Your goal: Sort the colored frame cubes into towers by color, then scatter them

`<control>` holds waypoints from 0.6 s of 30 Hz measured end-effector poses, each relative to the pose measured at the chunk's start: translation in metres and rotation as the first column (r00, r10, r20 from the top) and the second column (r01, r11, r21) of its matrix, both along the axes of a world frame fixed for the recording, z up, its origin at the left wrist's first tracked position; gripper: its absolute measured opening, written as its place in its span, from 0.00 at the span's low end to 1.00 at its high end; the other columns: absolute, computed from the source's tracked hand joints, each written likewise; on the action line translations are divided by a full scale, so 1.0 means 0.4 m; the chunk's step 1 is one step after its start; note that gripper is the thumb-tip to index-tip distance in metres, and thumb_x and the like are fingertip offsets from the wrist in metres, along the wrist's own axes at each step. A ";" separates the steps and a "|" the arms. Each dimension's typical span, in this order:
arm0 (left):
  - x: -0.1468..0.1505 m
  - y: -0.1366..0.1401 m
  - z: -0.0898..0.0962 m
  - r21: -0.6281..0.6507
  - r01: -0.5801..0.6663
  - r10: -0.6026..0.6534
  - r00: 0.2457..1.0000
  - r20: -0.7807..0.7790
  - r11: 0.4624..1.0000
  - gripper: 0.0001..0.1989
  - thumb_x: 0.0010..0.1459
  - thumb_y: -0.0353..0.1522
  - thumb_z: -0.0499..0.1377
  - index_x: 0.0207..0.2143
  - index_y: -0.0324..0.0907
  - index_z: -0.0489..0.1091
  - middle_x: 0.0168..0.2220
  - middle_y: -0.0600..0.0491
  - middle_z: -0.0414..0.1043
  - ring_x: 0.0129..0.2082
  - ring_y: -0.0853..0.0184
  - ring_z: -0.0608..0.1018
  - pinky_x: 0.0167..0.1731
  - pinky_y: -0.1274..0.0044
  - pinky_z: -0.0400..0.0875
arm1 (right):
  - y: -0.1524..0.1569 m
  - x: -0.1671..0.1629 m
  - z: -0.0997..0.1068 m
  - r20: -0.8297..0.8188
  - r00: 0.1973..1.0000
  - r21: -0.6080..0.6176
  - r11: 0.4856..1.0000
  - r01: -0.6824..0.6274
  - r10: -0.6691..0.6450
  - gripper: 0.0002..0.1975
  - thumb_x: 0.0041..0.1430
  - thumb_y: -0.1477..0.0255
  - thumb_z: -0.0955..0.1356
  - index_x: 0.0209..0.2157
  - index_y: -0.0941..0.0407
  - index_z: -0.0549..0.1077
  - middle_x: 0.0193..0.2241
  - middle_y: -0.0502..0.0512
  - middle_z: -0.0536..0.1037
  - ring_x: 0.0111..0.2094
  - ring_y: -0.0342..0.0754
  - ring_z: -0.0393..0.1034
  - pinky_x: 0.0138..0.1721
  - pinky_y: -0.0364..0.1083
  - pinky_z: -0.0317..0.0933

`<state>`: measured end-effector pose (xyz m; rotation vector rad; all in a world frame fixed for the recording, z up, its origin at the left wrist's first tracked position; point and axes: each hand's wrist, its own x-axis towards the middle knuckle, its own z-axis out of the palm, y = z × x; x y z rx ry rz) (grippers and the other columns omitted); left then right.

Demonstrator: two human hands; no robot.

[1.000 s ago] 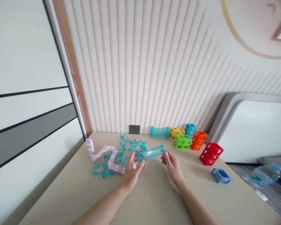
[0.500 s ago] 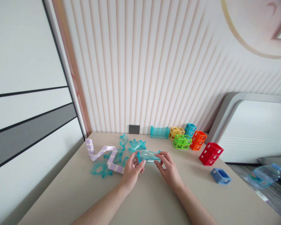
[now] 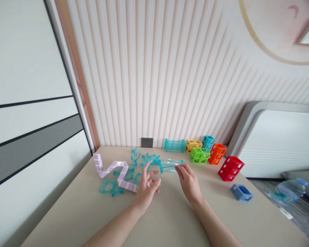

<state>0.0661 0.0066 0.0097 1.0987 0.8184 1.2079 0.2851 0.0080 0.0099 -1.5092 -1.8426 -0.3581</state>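
My right hand (image 3: 189,181) pinches the near right end of a clear teal curved track piece (image 3: 170,164), its fingertips closed on the edge. The piece lies just left of and beyond that hand. My left hand (image 3: 147,187) is open, its fingers apart and partly curled, with nothing in it. Behind its fingertips lies another teal connector piece (image 3: 151,159) with knobbed ends. A purple and white folding strip (image 3: 122,175) runs in zigzags up to the left wrist. Beside the strip lie more teal pieces (image 3: 108,187).
A teal tube (image 3: 175,145) lies by the wall. To its right stand yellow (image 3: 193,145), green (image 3: 199,156), teal (image 3: 208,142), orange (image 3: 217,153) and red (image 3: 231,168) open-frame blocks. A blue block (image 3: 242,192) sits near the table's right edge. A plastic bottle (image 3: 289,192) lies beyond that edge.
My left hand has let go of the curved track piece and spread its fingers. The piece has shifted right and away, with my right hand still gripping its end.
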 end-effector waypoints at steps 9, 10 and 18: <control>-0.005 0.004 -0.012 0.039 0.168 -0.162 0.978 -0.130 0.985 0.20 0.59 0.45 0.61 0.48 0.41 0.68 0.36 0.54 0.69 0.25 0.72 0.74 0.19 0.81 0.66 | 0.129 0.092 -0.033 0.120 0.978 -0.073 0.981 0.178 -0.168 0.14 0.70 0.76 0.60 0.44 0.55 0.78 0.40 0.59 0.79 0.39 0.52 0.75 0.41 0.46 0.65; -0.006 0.003 -0.012 0.054 0.175 -0.165 0.975 -0.146 0.983 0.19 0.60 0.45 0.60 0.47 0.41 0.69 0.35 0.54 0.69 0.25 0.72 0.74 0.19 0.81 0.66 | 0.139 0.094 -0.037 0.134 0.976 -0.080 0.980 0.183 -0.172 0.14 0.69 0.77 0.61 0.44 0.55 0.78 0.41 0.59 0.79 0.40 0.52 0.75 0.41 0.46 0.65; -0.009 -0.005 -0.011 0.118 0.198 -0.154 0.941 -0.302 0.973 0.16 0.63 0.44 0.58 0.44 0.41 0.71 0.33 0.54 0.68 0.27 0.70 0.73 0.20 0.81 0.67 | 0.171 0.114 -0.055 0.161 0.953 -0.127 0.952 0.277 -0.256 0.14 0.67 0.78 0.62 0.44 0.54 0.78 0.41 0.57 0.79 0.37 0.49 0.76 0.38 0.44 0.63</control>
